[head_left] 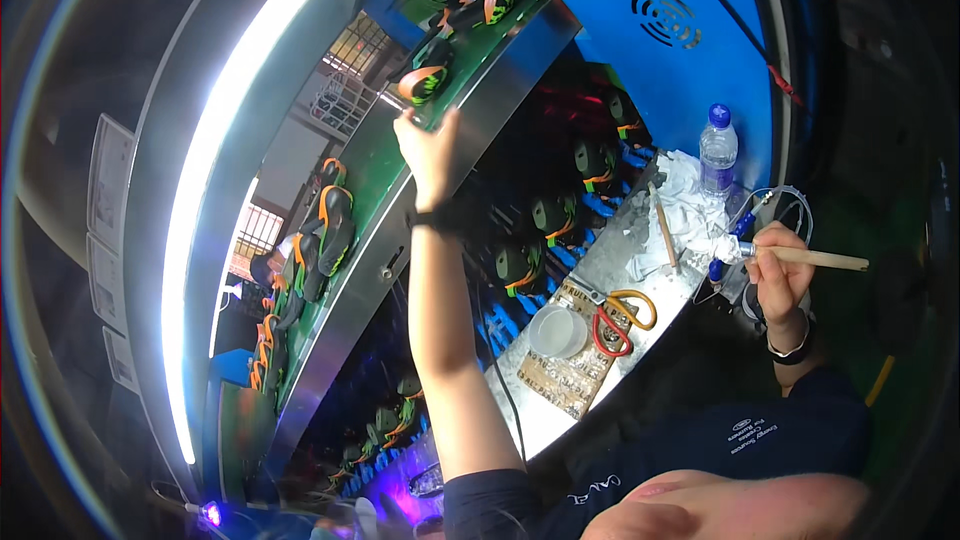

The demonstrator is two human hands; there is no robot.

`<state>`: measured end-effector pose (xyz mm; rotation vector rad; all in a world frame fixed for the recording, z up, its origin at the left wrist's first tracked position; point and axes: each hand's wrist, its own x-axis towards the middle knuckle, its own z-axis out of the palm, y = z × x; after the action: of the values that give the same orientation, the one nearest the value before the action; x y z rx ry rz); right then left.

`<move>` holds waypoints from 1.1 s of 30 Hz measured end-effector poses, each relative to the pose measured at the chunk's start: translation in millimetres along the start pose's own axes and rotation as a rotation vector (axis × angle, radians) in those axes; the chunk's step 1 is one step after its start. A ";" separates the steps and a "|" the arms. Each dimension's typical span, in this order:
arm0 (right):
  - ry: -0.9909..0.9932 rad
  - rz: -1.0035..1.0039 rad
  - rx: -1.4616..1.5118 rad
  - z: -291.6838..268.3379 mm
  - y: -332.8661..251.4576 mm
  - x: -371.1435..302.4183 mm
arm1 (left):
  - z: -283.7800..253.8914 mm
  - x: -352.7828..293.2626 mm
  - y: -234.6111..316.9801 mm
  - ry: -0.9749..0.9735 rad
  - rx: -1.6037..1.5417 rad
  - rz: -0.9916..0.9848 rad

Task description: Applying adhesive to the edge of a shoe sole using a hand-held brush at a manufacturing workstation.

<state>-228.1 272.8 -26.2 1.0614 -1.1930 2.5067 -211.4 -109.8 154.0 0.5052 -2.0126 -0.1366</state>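
Note:
My left hand [428, 152] reaches up over the green conveyor belt [385, 180], thumb and fingers apart with nothing between them. Just beyond its fingertips lies a black shoe [422, 85] with orange and green parts; I see a small gap between them. At the right, my right hand [780, 275] is closed around the pale wooden handle of a brush [815, 258]. The brush's metal collar points left, toward crumpled white cloth [680, 210] on the work ledge. Its bristle end is hard to make out against the cloth.
Scissors [612, 320] with orange and red handles and a clear plastic cup [558, 331] lie on printed cardboard [570, 380]. A water bottle [718, 150] and a wooden stick [664, 227] are nearby. More shoes [337, 230] sit along the belt; others hang below on blue holders.

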 end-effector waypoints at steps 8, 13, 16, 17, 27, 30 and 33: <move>0.006 0.103 0.008 -16.7 6.7 -8.4 | -117.3 -355.8 22.5 -1.317 -0.183 -0.293; -0.029 0.208 0.067 -12.4 3.7 -14.1 | -211.6 -577.2 -23.2 -1.581 -0.458 -0.708; -0.105 0.245 0.094 -10.1 4.8 -19.8 | -195.9 -555.4 33.8 -1.475 -0.414 -0.631; -0.117 0.264 0.118 -7.1 4.4 -21.6 | -190.7 -553.1 40.1 -1.557 -0.161 -0.709; -0.176 0.300 0.194 -11.7 -24.6 -41.4 | -190.6 -567.0 51.0 -0.932 -0.089 -0.097; -0.185 0.318 0.203 -14.6 -29.4 -46.3 | -187.9 -569.1 53.2 -0.906 -0.172 -0.004; -0.214 0.321 0.216 -13.7 -31.0 -48.1 | -177.8 -573.4 52.9 -0.830 -0.060 0.039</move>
<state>-186.9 310.3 -45.1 1.3127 -1.2563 2.8808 156.7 192.4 -215.4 0.4011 -2.8111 -0.4379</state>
